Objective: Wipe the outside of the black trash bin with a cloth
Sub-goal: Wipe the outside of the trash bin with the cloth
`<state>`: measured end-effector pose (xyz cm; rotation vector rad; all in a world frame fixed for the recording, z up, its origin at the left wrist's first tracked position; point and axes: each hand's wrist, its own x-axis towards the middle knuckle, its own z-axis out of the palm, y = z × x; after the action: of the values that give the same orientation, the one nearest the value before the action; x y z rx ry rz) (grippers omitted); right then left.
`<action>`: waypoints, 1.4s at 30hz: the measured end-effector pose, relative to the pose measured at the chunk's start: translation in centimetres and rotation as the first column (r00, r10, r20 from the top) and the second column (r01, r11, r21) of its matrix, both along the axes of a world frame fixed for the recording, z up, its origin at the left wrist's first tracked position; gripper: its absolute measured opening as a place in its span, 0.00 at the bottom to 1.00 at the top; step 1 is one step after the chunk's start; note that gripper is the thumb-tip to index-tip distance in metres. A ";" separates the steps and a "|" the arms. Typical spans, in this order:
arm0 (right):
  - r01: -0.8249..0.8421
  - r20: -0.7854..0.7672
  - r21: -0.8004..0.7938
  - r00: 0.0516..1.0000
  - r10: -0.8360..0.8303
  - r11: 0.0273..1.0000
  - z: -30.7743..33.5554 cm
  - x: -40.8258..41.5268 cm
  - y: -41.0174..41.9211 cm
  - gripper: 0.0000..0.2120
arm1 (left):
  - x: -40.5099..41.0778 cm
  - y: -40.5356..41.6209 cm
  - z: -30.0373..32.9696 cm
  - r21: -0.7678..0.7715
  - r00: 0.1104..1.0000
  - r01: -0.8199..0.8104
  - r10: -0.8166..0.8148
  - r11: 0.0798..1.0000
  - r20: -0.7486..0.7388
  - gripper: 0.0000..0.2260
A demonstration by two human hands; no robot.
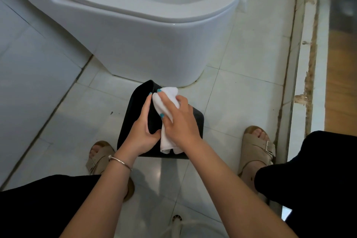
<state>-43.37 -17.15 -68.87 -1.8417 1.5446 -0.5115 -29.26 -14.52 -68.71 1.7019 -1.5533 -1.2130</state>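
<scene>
The black trash bin (133,110) lies tilted on the white floor tiles between my feet, in front of the toilet. My left hand (143,131) grips its left side, fingers along the edge and thumb over the upper face. My right hand (177,120) holds a white cloth (166,141) bunched under its fingers and presses it on the bin's upper face. The cloth's ends stick out beyond my fingertips and hang down toward the bin's near edge. Both hands hide much of the bin.
A white toilet (146,31) stands just behind the bin. A raised sill with a worn door track (309,63) runs along the right. My sandalled feet (257,147) flank the bin. A floor drain and a white hose (176,218) lie near the bottom edge.
</scene>
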 end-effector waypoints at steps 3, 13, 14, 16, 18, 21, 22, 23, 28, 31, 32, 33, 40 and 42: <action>-0.048 -0.045 0.021 0.998 0.049 0.999 0.3 0.0 1.4 0.32 | 0.2 -0.1 -0.2 0.011 1.000 -0.015 0.016 1.000 -0.017 0.45; 0.051 -0.094 0.004 0.994 -0.050 0.999 1.1 -0.6 -1.4 0.33 | -0.9 0.4 -0.4 -0.014 1.000 0.001 -0.001 1.000 -0.030 0.44; 0.038 -0.105 0.004 0.994 -0.038 0.999 1.2 -0.6 -1.0 0.34 | -1.0 0.4 -0.4 -0.014 1.000 -0.005 0.004 1.000 -0.030 0.44; 0.016 -0.120 -0.006 0.993 -0.017 1.000 1.0 -0.6 0.1 0.34 | -0.9 0.4 -0.5 -0.019 1.000 -0.014 0.014 1.000 -0.027 0.44; -0.012 -0.134 -0.001 0.991 0.012 1.000 0.6 -0.6 1.4 0.33 | -0.5 0.3 -0.6 0.007 0.999 -0.028 0.028 1.000 -0.046 0.45; -0.035 -0.138 0.025 0.990 0.038 0.999 0.3 -0.6 2.1 0.32 | 0.3 0.2 -0.8 0.032 0.998 -0.038 0.039 0.999 -0.053 0.46; -0.036 -0.134 0.023 0.990 0.039 0.999 0.3 -0.5 1.7 0.32 | 0.5 0.3 -0.7 0.035 0.997 -0.038 0.040 0.999 -0.060 0.46; -0.037 -0.137 0.015 0.990 0.038 0.999 0.4 -0.4 1.2 0.32 | 0.6 0.3 -0.7 0.041 0.997 -0.036 0.039 0.998 -0.068 0.46; -0.048 -0.214 -0.030 0.976 0.040 0.998 1.4 0.6 -1.1 0.35 | 1.0 0.3 -0.5 0.041 0.999 -0.018 0.019 0.999 -0.047 0.46; -0.105 -0.263 -0.048 0.961 0.089 0.993 1.2 0.6 0.1 0.36 | 1.1 0.0 -0.7 0.037 0.999 -0.011 0.012 0.999 -0.033 0.46; -0.116 -0.266 -0.046 0.959 0.100 0.992 0.9 0.5 0.7 0.36 | 1.1 -0.1 -0.7 0.040 1.000 -0.014 0.015 0.999 -0.027 0.46; -0.126 -0.268 -0.043 0.957 0.110 0.991 0.8 0.4 1.0 0.35 | 1.2 -0.2 -0.6 0.048 0.999 -0.017 0.018 0.999 -0.030 0.46; -0.036 -0.190 -0.036 0.981 0.028 0.999 0.9 1.4 -2.7 0.33 | 2.3 -0.2 -0.8 0.071 0.996 -0.003 0.009 0.997 -0.092 0.46; -0.007 -0.183 -0.047 0.983 -0.002 0.999 1.1 1.8 -4.1 0.32 | 2.4 -0.3 -0.7 0.075 0.996 0.012 -0.005 0.997 -0.094 0.46</action>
<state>-41.54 -21.28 -67.81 -1.9733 1.6626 -0.3898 -26.82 -14.83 -69.44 1.6615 -1.4777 -1.3521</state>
